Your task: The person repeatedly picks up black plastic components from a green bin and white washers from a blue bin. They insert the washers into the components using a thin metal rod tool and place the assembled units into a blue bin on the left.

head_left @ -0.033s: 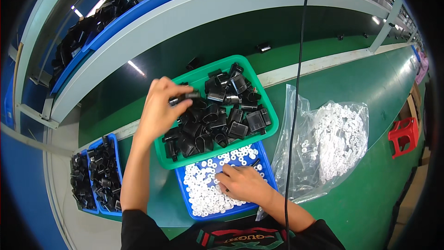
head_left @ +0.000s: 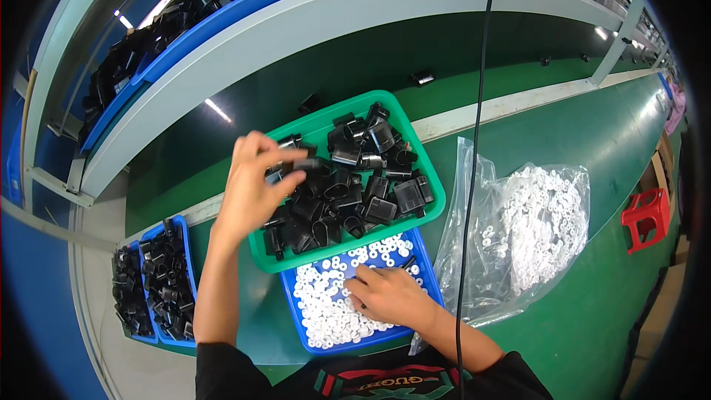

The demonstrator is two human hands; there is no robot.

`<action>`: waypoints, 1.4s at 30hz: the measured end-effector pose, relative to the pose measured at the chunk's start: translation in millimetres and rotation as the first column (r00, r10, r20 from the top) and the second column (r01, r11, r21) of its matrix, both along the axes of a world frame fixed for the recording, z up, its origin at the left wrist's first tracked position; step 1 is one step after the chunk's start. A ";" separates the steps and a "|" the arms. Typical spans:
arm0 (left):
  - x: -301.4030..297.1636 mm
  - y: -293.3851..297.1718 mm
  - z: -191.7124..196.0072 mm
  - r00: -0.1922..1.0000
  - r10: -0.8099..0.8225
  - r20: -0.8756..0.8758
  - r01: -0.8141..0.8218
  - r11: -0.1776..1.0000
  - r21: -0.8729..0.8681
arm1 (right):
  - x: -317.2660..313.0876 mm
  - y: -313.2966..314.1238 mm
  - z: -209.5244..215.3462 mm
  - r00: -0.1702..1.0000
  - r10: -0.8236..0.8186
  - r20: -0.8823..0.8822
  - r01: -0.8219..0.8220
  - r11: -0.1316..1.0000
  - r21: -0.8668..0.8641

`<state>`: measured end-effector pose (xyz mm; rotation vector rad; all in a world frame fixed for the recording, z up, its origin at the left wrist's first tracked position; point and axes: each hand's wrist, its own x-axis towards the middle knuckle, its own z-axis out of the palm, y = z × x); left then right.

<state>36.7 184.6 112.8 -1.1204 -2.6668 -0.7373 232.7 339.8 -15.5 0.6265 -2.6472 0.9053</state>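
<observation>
Head view: green surface, curved by the fisheye, runs from lower left up to the right, with a pale strip along its far edge. Above it a grey shelf carries a long blue bin full of black parts; a yellow bin edge shows at the top. Lamp glare reflects on the dark panel under the shelf.

Left hand is raised over the left end of the green tray, fingers pinched shut on a small black plastic part. The tray holds a heap of similar black parts.

Right hand lies palm down in the blue tray, just in front of the green one, fingertips among the white washers; cannot tell if it grips one.

Right of the trays lies a clear plastic bag of white washers, crumpled, touching the blue tray's corner. A thin black cable hangs down across the picture. At far left sit two small blue bins of black parts, at the surface edge. A red stool stands on the floor at right. Loose black parts lie on the dark panel behind the green tray.
</observation>
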 end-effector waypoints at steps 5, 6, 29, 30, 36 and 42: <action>53.0 -41.5 -16.8 0.838 -0.233 0.493 -0.067 0.853 0.518 | 2.5 0.3 1.9 1.000 0.006 0.003 -0.005 0.999 -0.045; 64.0 -45.4 -21.7 0.785 -0.311 0.535 -0.076 0.809 0.583 | 2.8 0.9 2.7 1.000 0.002 0.002 -0.002 0.998 -0.057; 126.5 -66.1 -97.9 0.558 -0.629 0.542 -0.315 0.443 0.839 | -3.3 -7.6 14.7 1.000 0.009 -0.028 -0.009 1.000 0.003; 128.1 -61.8 -94.6 0.551 -0.632 0.545 -0.335 0.431 0.838 | -3.9 -7.1 11.8 0.999 0.032 -0.041 -0.033 0.999 -0.002; 131.0 -63.3 -99.8 0.539 -0.637 0.550 -0.319 0.450 0.834 | -5.4 -3.1 29.2 0.997 0.081 0.001 -0.080 0.984 -0.158; 131.3 -66.8 -103.5 0.311 -0.752 0.582 -0.441 0.428 0.789 | -10.9 -5.3 42.9 0.997 0.025 0.070 0.011 0.883 -0.470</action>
